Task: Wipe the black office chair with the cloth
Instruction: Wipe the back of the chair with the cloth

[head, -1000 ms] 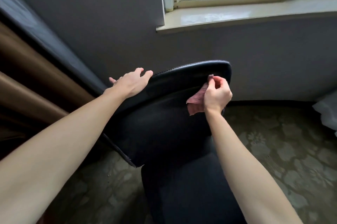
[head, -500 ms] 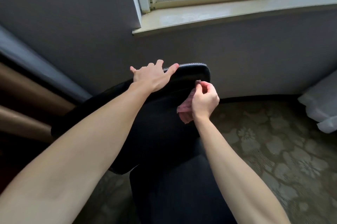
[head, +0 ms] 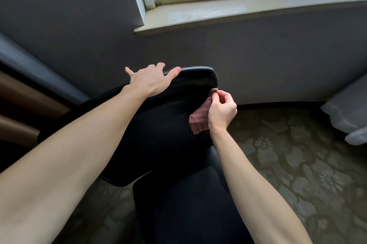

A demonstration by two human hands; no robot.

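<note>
Two hands work the chair (head: 174,124) under the window: the left hand (head: 151,82) lies flat, fingers spread, on its top edge, the right hand (head: 221,111) pinches the cloth (head: 199,119) against its right edge.

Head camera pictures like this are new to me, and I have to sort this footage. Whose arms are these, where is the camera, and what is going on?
There is no machine here. The camera sits on a person's head and looks forward and down, so the two bare arms are that person's own, reaching away from the lens.

The left hand lies flat and open on the top edge of a black office chair, apparently steadying it. The right hand pinches a small pinkish cloth against the right side of the backrest, near the top corner. Behind the chair are a grey wall and a window sill; below is a patterned floor.
</note>
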